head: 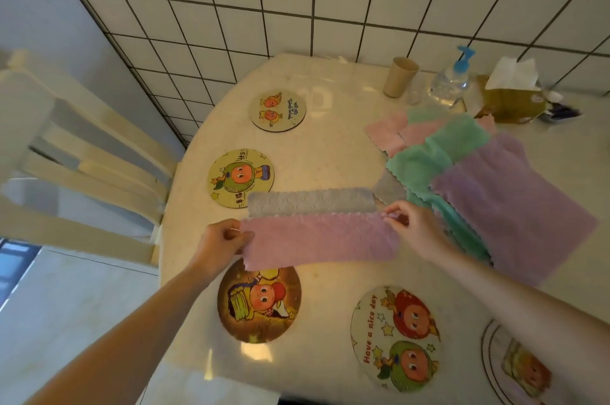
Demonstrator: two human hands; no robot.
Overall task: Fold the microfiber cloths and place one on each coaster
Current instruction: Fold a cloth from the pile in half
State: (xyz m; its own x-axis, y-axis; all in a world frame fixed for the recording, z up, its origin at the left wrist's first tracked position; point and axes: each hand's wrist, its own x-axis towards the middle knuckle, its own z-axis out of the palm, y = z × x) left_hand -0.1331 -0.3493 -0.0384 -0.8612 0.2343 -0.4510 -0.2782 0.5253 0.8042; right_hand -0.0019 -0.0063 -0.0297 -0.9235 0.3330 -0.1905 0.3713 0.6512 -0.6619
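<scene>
Two hands hold one pink microfiber cloth stretched above the table: left hand pinches its left end, right hand pinches the top right corner, w/ a grey cloth layer showing just behind the top edge. Five round cartoon coasters lie bare: orange-character one right under the left hand, "Have a nice day" one below the right hand, green-character one beyond the left hand, small one farther off, partly cut-off one under the right forearm. Unfolded cloths sit right of the right hand: purple, green, pink.

The round white cartoon-fruit coaster at the desk's near edge reads "Have a nice day" in red. The round yellow coaster with a green cartoon fruit bears Chinese characters, too small to read.
</scene>
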